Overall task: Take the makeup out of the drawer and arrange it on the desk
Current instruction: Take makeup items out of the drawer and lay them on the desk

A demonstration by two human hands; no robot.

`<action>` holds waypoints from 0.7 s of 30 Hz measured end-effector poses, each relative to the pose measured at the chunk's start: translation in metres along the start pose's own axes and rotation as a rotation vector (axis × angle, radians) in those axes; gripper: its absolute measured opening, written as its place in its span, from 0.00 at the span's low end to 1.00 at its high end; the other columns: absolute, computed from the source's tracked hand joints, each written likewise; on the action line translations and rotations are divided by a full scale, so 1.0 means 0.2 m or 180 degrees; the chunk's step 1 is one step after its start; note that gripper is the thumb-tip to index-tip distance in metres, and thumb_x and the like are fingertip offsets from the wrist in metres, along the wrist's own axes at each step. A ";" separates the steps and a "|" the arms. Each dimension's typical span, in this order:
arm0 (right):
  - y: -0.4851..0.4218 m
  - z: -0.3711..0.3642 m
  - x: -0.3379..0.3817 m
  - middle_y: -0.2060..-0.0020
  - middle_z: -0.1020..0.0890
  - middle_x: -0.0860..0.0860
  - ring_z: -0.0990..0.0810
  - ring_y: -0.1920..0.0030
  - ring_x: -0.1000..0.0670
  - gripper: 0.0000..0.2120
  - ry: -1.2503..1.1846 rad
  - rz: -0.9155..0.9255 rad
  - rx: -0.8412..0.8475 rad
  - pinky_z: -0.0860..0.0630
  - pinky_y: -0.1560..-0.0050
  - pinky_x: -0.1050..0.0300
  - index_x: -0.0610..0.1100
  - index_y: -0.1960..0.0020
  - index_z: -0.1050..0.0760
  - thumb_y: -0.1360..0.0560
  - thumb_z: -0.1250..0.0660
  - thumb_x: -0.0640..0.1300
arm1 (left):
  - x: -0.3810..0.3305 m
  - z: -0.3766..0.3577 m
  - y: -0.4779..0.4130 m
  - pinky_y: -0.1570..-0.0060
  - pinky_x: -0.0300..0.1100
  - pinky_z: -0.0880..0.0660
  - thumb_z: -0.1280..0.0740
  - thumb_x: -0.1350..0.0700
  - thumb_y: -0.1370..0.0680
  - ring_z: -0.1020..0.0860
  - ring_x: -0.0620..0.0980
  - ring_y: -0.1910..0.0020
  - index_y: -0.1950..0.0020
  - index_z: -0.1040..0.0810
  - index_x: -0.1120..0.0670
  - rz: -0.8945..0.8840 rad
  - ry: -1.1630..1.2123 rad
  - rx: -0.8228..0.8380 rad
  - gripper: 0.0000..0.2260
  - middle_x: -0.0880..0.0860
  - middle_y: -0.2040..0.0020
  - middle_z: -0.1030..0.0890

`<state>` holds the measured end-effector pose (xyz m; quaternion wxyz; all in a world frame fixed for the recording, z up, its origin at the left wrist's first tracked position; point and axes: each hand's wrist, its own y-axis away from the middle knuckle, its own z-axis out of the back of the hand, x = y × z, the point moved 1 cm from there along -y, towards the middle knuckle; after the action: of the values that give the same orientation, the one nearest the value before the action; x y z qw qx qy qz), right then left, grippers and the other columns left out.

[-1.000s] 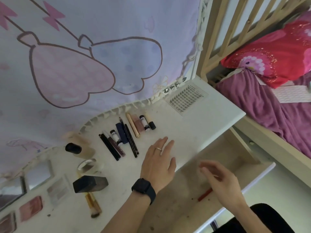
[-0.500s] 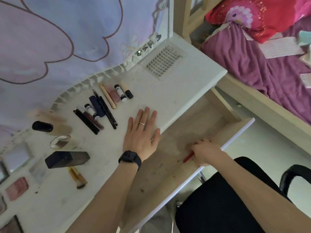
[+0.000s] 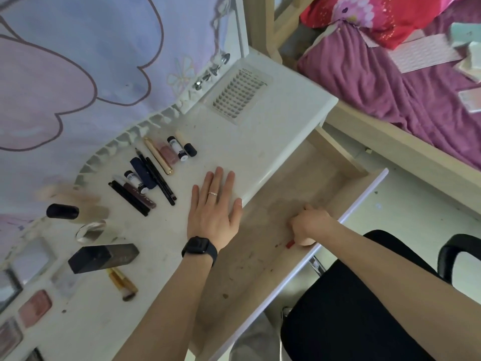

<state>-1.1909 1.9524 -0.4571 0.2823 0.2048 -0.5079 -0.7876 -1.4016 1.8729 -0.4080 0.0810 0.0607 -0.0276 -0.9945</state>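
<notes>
The right hand (image 3: 309,225) curls its fingers round a red stick (image 3: 289,243) (only its tip shows) in the drawer (image 3: 260,272). The left hand (image 3: 213,208) lies flat, fingers spread.

The white desk (image 3: 276,142) carries a row of pencils and tubes (image 3: 153,173), a lash tray (image 3: 238,99) and a black case (image 3: 102,256).

We see the wooden drawer (image 3: 260,256) pulled open, with a thin red stick (image 3: 289,243) near its front edge, mostly hidden under the right hand (image 3: 309,225) curled over it. On the white desk (image 3: 273,142), dark pencils and small tubes (image 3: 158,175) lie side by side in a slanted row.
</notes>
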 end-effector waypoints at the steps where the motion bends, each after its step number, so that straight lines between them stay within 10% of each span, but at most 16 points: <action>1: 0.01 0.01 0.00 0.32 0.28 0.45 0.41 0.25 0.41 0.19 0.0055 0.0030 -0.0032 0.37 0.28 0.44 0.48 0.31 0.29 0.21 0.39 0.43 | 0.00 0.00 0.00 0.23 0.56 0.48 0.51 0.44 0.18 0.47 0.53 0.20 0.20 0.43 0.50 -0.0006 0.0002 -0.0006 0.26 0.53 0.19 0.44; 5: 0.10 0.05 -0.04 0.45 0.20 0.47 0.24 0.43 0.44 0.12 -0.0291 0.0343 -0.0510 0.26 0.41 0.52 0.47 0.39 0.24 0.20 0.40 0.42 | 0.00 0.00 0.00 0.23 0.56 0.48 0.50 0.44 0.17 0.47 0.52 0.20 0.19 0.43 0.49 -0.0017 0.0046 -0.0012 0.26 0.52 0.19 0.44; 12: 0.42 0.16 -0.15 0.64 0.19 0.53 0.23 0.66 0.51 0.07 -0.4313 0.1474 -0.1270 0.22 0.61 0.58 0.47 0.46 0.23 0.16 0.39 0.46 | 0.01 -0.01 -0.01 0.22 0.54 0.52 0.51 0.42 0.18 0.51 0.51 0.19 0.19 0.47 0.47 -0.0009 0.0057 0.0121 0.27 0.51 0.18 0.49; 21: 0.29 0.72 0.09 0.54 0.13 0.54 0.15 0.54 0.55 0.11 -0.4737 0.1403 -0.2237 0.21 0.52 0.60 0.50 0.44 0.20 0.21 0.34 0.37 | 0.02 -0.04 0.00 0.22 0.54 0.53 0.50 0.41 0.17 0.52 0.50 0.19 0.19 0.49 0.45 0.0022 0.0125 0.0015 0.27 0.49 0.18 0.50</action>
<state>-1.2787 2.0201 -0.3473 0.0691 -0.5693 -0.3155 -0.7560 -1.4047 1.8725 -0.4163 0.0848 0.0803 -0.0286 -0.9927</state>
